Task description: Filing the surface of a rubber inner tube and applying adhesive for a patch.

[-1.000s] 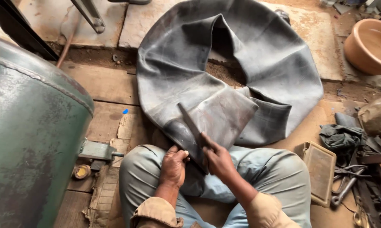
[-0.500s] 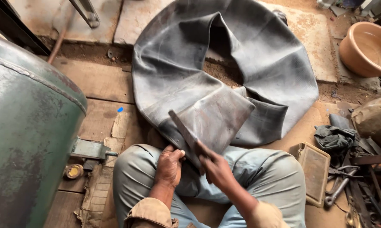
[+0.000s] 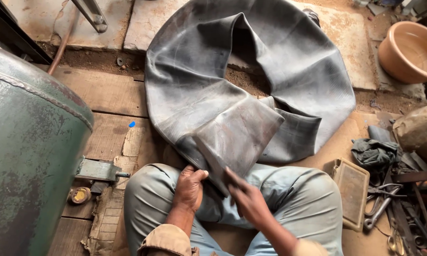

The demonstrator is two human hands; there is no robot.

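**Hands at the folded edge of a big rubber tube**

A large black inner tube (image 3: 199,95) lies slack on the ground, its near fold draped onto the seated person's lap. The left hand (image 3: 190,188) grips that fold, fingers curled tight around its edge. The right hand (image 3: 247,199), just right of the fold, holds a flat dark tool (image 3: 212,163) pressed against the rubber (what kind, I cannot tell). Left of the tube stands a green metal tank (image 3: 31,156); right of it, a tan basin (image 3: 410,50) and scattered hand tools (image 3: 388,208).
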